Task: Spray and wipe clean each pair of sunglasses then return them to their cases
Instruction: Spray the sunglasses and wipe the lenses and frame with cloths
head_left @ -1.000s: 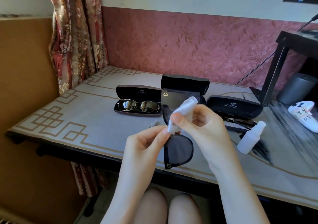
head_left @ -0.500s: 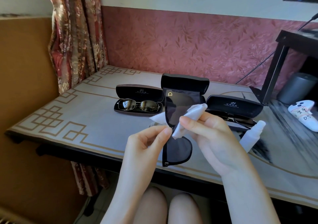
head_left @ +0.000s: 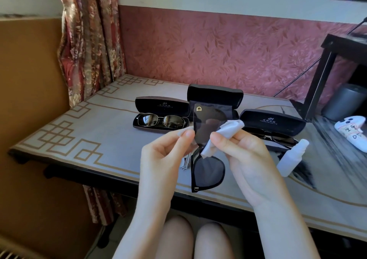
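Black sunglasses [head_left: 207, 171] with a gold D on the frame stand on end in front of me, one lens above the other. My left hand [head_left: 166, 155] pinches their left edge near the bridge. My right hand [head_left: 244, 159] pinches a white cloth [head_left: 226, 131] against the upper lens. Behind them stands an open black case [head_left: 215, 95] with nothing visible inside. A metal-framed pair [head_left: 161, 120] lies in an open case [head_left: 160, 105] to the left. To the right, another open case [head_left: 272, 123] holds a dark pair. A white spray bottle [head_left: 292, 157] lies at the right.
The table [head_left: 83, 131] has a grey cover with a gold key pattern; its front edge runs just above my knees. A black shelf frame [head_left: 325, 74], a grey cylinder [head_left: 341, 101] and a white controller [head_left: 351, 131] stand at the right. A curtain [head_left: 87, 40] hangs at the back left.
The cloth in my right hand has slid from the bridge area up and to the right over the upper lens. My left hand has shifted slightly up on the frame.
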